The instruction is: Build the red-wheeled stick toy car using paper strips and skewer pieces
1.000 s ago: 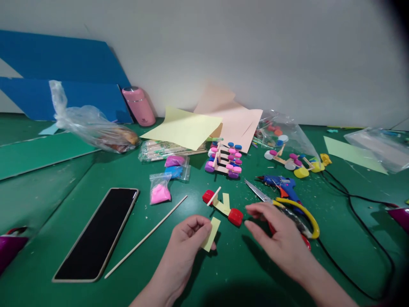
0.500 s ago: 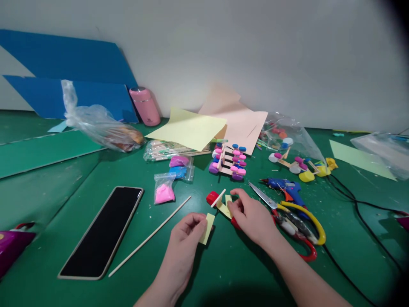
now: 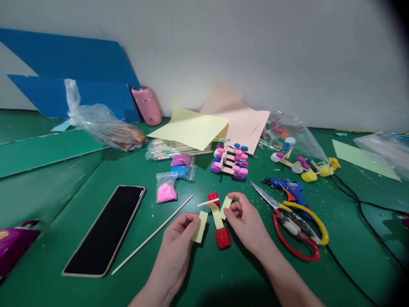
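My left hand [image 3: 182, 238] pinches a small pale yellow paper strip [image 3: 200, 228] between thumb and fingers. A second yellow strip [image 3: 226, 207] is held in my right hand [image 3: 243, 217], its fingertips closed on it. Between the hands, on the green table, lies a small piece with a yellow strip body [image 3: 217, 218], a red block [image 3: 223, 238] at its near end and another red part [image 3: 213, 198] at its far end. A short white stick [image 3: 208, 202] rests across the far end.
A phone [image 3: 105, 230] and a long thin stick [image 3: 152, 234] lie on the left. Scissors [image 3: 294, 230] and a blue glue gun [image 3: 289, 187] are at the right. Wheeled pieces [image 3: 230, 161], clay bags [image 3: 166, 192] and paper sheets [image 3: 191, 128] sit behind.
The red-ended piece has turned, and its near red block now shows fully. My right hand has drawn away from it with a strip. My left hand has shifted slightly left.
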Action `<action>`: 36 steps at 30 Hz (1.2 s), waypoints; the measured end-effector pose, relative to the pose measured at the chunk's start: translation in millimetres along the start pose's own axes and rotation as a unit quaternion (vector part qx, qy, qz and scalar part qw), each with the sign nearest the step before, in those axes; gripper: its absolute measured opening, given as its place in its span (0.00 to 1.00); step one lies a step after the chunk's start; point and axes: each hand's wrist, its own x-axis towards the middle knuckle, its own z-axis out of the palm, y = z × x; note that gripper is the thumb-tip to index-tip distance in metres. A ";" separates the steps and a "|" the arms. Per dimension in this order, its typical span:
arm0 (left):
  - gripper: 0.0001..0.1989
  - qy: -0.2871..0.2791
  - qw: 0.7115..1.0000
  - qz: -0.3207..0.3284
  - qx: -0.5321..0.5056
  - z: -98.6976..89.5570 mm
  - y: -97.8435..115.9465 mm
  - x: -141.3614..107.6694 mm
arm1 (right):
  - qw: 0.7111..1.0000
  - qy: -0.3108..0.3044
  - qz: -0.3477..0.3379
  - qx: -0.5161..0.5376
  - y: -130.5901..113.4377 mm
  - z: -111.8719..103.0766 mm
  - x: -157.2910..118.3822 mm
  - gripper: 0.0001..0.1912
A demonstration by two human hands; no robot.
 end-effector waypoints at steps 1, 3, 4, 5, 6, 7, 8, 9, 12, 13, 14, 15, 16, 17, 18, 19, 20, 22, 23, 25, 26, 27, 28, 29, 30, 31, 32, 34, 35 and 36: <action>0.08 0.006 1.000 0.000 0.009 -0.4 0.4 -1.3 | 1.000 0.003 -0.002 -0.006 1.4 -4.9 0.2 0.12; 0.09 0.014 1.000 -0.001 0.018 -0.5 1.2 -3.7 | 0.997 0.002 -0.017 -0.071 4.8 -16.9 1.9 0.12; 0.09 0.015 1.000 -0.003 0.019 -0.2 1.4 -4.8 | 0.993 -0.004 -0.027 -0.119 6.5 -23.2 3.3 0.12; 0.09 0.015 1.000 -0.006 0.018 0.2 1.6 -5.8 | 0.986 -0.009 -0.035 -0.165 8.0 -29.0 4.9 0.13; 0.09 0.015 1.000 -0.008 0.017 0.9 1.8 -6.7 | 0.978 -0.012 -0.041 -0.204 9.2 -34.0 6.7 0.13; 0.09 0.016 1.000 -0.008 0.016 1.9 1.9 -7.3 | 0.973 -0.009 -0.043 -0.229 9.8 -38.0 8.3 0.14; 0.09 0.015 1.000 -0.007 0.015 3.0 2.3 -7.7 | 0.969 0.000 -0.040 -0.242 9.8 -41.0 9.6 0.15; 0.09 0.015 1.000 -0.004 0.014 4.3 2.8 -7.9 | 0.968 0.016 -0.038 -0.248 9.1 -43.0 10.5 0.16; 0.08 0.016 1.000 0.008 0.010 8.6 5.9 -6.5 | 0.973 0.066 -0.061 -0.212 1.3 -44.4 9.9 0.15; 0.08 0.016 1.000 0.016 0.010 9.9 7.3 -5.6 | 0.979 0.069 -0.076 -0.175 -3.0 -43.8 8.8 0.13; 0.07 0.016 0.999 0.027 0.010 11.0 8.9 -4.5 | 0.985 0.064 -0.090 -0.131 -7.9 -42.7 7.3 0.12; 0.06 0.014 0.999 0.041 0.010 12.0 10.5 -3.2 | 0.990 0.053 -0.100 -0.088 -13.2 -41.3 5.7 0.10; 0.06 0.012 0.998 0.055 0.010 12.9 12.4 -1.8 | 0.992 0.038 -0.107 -0.055 -18.5 -39.6 4.1 0.09; 0.05 0.009 0.998 0.067 0.010 13.7 14.3 -0.3 | 0.993 0.024 -0.111 -0.033 -23.6 -37.7 2.5 0.09; 0.04 0.007 0.997 0.077 0.011 14.4 16.5 1.3 | 0.993 0.012 -0.114 -0.020 -28.0 -35.6 1.2 0.09; 0.04 0.007 0.996 0.083 0.011 15.1 18.9 2.9 | 0.993 0.002 -0.119 -0.012 -31.8 -33.6 0.2 0.09; 0.04 0.009 0.996 0.086 0.011 15.9 21.4 4.6 | 0.992 -0.005 -0.124 -0.006 -34.7 -31.7 -0.2 0.09; 0.04 0.014 0.996 0.090 0.017 17.5 26.3 8.2 | 0.991 -0.005 -0.135 0.006 -38.7 -28.5 1.1 0.08; 0.04 0.016 0.995 0.094 0.025 18.4 28.6 10.0 | 0.990 0.000 -0.140 0.011 -40.0 -27.4 3.2 0.07; 0.04 0.017 0.993 0.108 0.046 20.3 32.7 13.7 | 0.988 0.007 -0.155 0.014 -42.5 -26.0 10.3 0.06; 0.03 0.014 0.991 0.117 0.058 21.5 34.6 15.5 | 0.986 0.002 -0.164 0.009 -43.9 -25.7 15.2 0.07; 0.03 0.010 0.990 0.126 0.068 22.8 36.5 17.4 | 0.985 -0.010 -0.174 0.003 -45.5 -25.4 20.7 0.08; 0.02 0.003 0.988 0.135 0.076 24.2 38.3 19.2 | 0.983 -0.027 -0.184 -0.001 -47.2 -25.1 26.4 0.08; 0.02 -0.006 0.986 0.142 0.082 25.6 40.2 21.0 | 0.980 -0.045 -0.193 -0.002 -48.9 -24.7 32.2 0.07; 0.02 -0.014 0.985 0.150 0.086 27.0 42.0 22.8 | 0.978 -0.060 -0.200 0.002 -50.3 -24.2 37.6 0.06; 0.02 -0.022 0.983 0.156 0.090 28.2 43.7 24.5 | 0.976 -0.070 -0.205 0.012 -51.4 -23.5 42.7 0.05; 0.02 -0.029 0.982 0.162 0.091 29.1 45.2 26.3 | 0.975 -0.077 -0.206 0.028 -52.0 -22.8 47.2 0.05; 0.02 -0.039 0.980 0.170 0.092 29.4 46.7 29.5 | 0.974 -0.086 -0.196 0.071 -51.6 -21.3 54.6 0.05; 0.03 -0.039 0.980 0.172 0.093 28.6 46.5 31.0 | 0.974 -0.091 -0.187 0.090 -50.7 -20.7 57.8 0.05; 0.04 -0.037 0.980 0.171 0.097 27.3 45.6 32.3 | 0.973 -0.096 -0.179 0.108 -49.4 -20.1 60.7 0.06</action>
